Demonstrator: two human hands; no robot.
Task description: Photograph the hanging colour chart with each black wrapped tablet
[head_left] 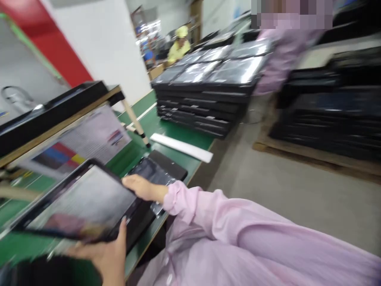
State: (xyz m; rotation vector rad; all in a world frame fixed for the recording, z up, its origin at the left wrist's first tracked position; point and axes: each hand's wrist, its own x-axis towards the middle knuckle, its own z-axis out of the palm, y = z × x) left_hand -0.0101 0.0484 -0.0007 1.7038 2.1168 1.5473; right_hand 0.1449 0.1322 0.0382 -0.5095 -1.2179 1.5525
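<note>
Both my hands hold a black-framed tablet (80, 200) with a grey glossy screen, tilted above the green workbench (175, 137). My left hand (108, 254) grips its near lower edge, thumb up on the frame. My right hand (143, 187) in a pink sleeve clasps its right edge, fingers closed round it. Under the tablet lies another dark tablet in a clear wrap (154, 169), flat on the bench.
A white strip (181, 147) lies on the bench further back. A slanted board with a colour-printed sheet (86, 143) stands to the left. Stacks of black trays (205, 95) fill the floor behind, more (333, 111) on a pallet at right. A person in pink (279, 59) stands by them.
</note>
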